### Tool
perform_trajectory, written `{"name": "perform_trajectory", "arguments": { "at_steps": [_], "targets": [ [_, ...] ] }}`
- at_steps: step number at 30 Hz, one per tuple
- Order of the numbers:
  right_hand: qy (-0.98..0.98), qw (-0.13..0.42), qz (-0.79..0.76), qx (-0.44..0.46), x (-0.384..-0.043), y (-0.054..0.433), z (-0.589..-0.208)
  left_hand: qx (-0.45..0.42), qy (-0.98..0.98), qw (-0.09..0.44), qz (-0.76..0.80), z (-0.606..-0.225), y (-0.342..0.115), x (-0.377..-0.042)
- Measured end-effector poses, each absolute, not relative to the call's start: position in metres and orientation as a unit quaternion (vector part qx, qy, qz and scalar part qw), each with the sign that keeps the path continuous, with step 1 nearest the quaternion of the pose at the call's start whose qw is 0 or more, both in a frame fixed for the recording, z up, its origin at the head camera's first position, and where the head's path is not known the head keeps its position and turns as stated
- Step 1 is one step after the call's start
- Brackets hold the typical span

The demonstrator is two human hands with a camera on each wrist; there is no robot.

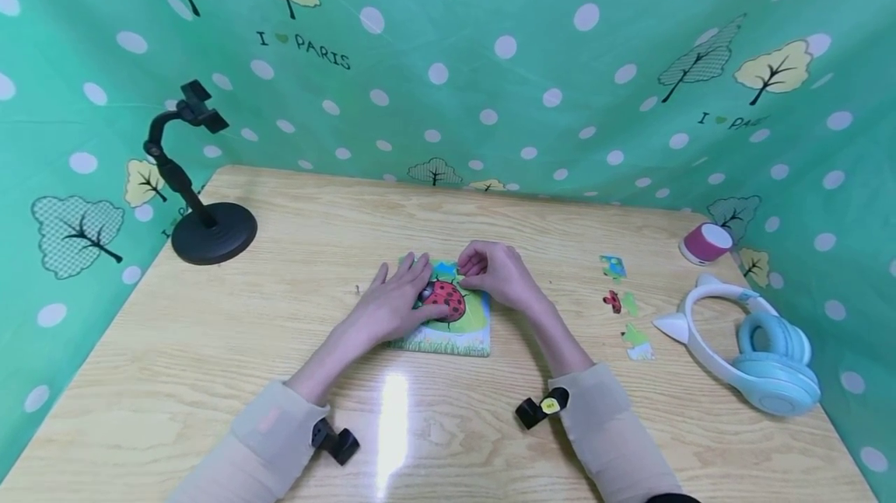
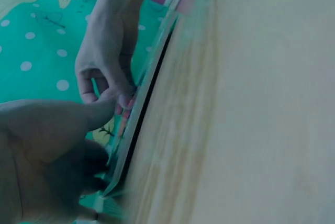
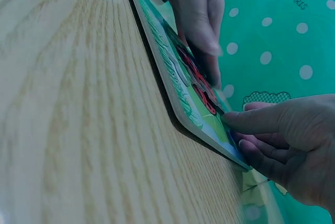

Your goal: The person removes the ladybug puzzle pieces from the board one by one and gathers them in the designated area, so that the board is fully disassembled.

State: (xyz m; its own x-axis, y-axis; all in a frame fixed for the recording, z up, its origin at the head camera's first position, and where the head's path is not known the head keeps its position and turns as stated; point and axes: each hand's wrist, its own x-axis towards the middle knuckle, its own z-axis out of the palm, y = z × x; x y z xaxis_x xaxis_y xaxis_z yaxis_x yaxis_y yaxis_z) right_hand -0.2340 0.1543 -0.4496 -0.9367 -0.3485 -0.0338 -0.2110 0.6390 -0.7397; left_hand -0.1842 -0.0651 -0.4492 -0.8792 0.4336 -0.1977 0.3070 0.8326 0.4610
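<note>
One ladybird puzzle [image 1: 467, 326] lay partly beneath the flat, extended left hand [image 1: 395, 307] and left-nearward of the right hand [image 1: 502, 279], whose fingers curled, any pinched piece indiscernible.

Head view looks forward and down at the puzzle [image 1: 470, 318]; wrist views share it, low, close, from either side.

- Ladybug puzzle [image 1: 458, 341] lies on the tabletop [image 1: 280, 309].
- Phone stand [image 1: 213, 232] sits left, farther back.
- Loose puzzle pieces [image 1: 635, 338] lie between puzzle and cat-ear headphones [image 1: 773, 380].
- Speaker [image 1: 705, 243] sits behind headphones.
</note>
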Motion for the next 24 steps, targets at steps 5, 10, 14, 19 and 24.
{"name": "perform_trajectory", "arguments": {
  "at_steps": [5, 10, 14, 19, 24],
  "targets": [
    [0.901, 0.086, -0.395, -0.156, -0.2345, 0.154, -0.4509, 0.183, 0.955, 0.116, 0.202, -0.4497, -0.0629, -0.1813],
    [0.903, 0.086, -0.391, -0.154, -0.2344, 0.154, -0.4505, 0.188, 0.958, 0.107, 0.19, -0.4515, -0.0618, -0.1801],
    [0.904, 0.085, -0.389, -0.154, -0.2344, 0.1546, -0.4506, 0.185, 0.958, 0.113, 0.188, -0.4516, -0.0613, -0.1806],
    [0.905, 0.08, -0.388, -0.153, -0.2334, 0.1547, -0.4493, 0.182, 0.959, 0.121, 0.179, -0.4522, -0.061, -0.1806],
    [0.904, 0.076, -0.391, -0.156, -0.2329, 0.155, -0.4484, 0.181, 0.961, 0.117, 0.175, -0.4531, -0.0611, -0.1803]
  ]
}}
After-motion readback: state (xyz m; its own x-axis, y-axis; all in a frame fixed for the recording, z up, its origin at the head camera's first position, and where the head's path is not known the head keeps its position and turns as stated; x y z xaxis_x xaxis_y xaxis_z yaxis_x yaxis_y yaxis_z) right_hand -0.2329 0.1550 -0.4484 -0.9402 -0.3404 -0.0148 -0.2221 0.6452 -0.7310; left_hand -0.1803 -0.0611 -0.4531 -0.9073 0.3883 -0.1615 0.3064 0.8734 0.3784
